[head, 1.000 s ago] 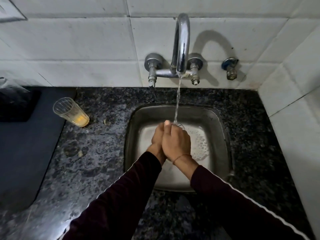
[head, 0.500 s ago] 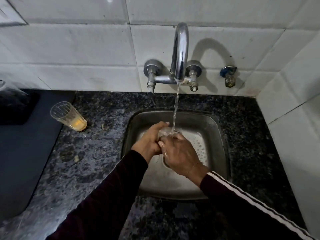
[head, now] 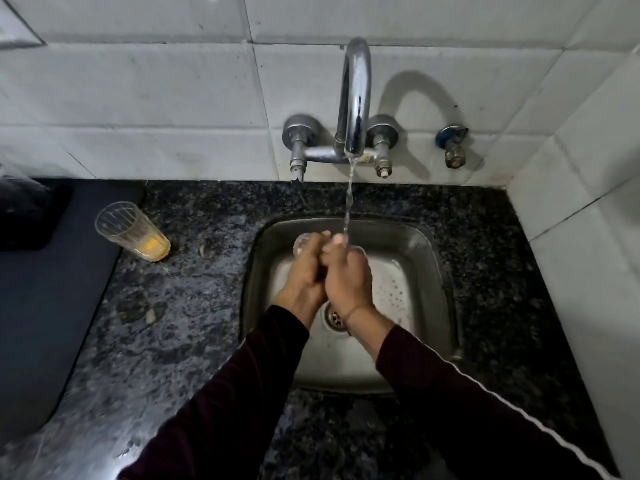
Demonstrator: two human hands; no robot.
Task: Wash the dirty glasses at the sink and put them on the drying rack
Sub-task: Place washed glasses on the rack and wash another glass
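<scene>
Over the steel sink [head: 429, 258] both my hands are wrapped around a clear glass [head: 302, 243], which lies roughly sideways; only its two ends show past my fingers. My left hand [head: 304, 271] grips the left part and my right hand [head: 346, 275] the right part. Water from the chrome tap [head: 355, 98] falls onto my right hand's fingers and the glass. A second glass [head: 130, 232] with orange dregs in its bottom stands on the dark granite counter [head: 180, 323], left of the sink.
White tiled walls close the back and right side. A dark mat [head: 41, 306] covers the counter's left part, with a dark object [head: 24, 216] at its far end. A small valve [head: 453, 147] sticks out of the wall right of the tap.
My hands have turned the glass under the stream, from upright to lying sideways with its base at the left. The view has shifted down slightly. The second glass has not moved.
</scene>
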